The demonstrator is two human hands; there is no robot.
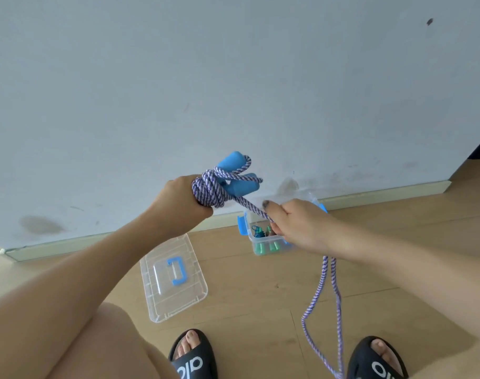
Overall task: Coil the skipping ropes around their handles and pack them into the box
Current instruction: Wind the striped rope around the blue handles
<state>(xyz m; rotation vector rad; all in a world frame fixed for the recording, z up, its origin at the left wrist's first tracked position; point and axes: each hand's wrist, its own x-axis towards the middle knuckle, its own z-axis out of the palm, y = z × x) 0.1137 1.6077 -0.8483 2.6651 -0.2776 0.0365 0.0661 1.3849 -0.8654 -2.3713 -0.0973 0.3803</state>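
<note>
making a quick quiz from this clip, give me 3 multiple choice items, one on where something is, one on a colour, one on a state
1. Where does the box lid lie?
A. on the box
B. on the floor, left of the box
C. against the wall

2. What colour are the handles held up in the left hand?
A. blue
B. red
C. black

3. What state is the purple-and-white rope in?
A. fully coiled, no slack
B. partly coiled around the handles, a long loop hanging
C. lying untouched on the floor

Key: 1 B, the clear lid lies flat on the wooden floor beside the open box. 2 A, both handles are light blue. 3 B, coils sit at the left hand while the right hand grips a taut strand and slack hangs to the floor.
</note>
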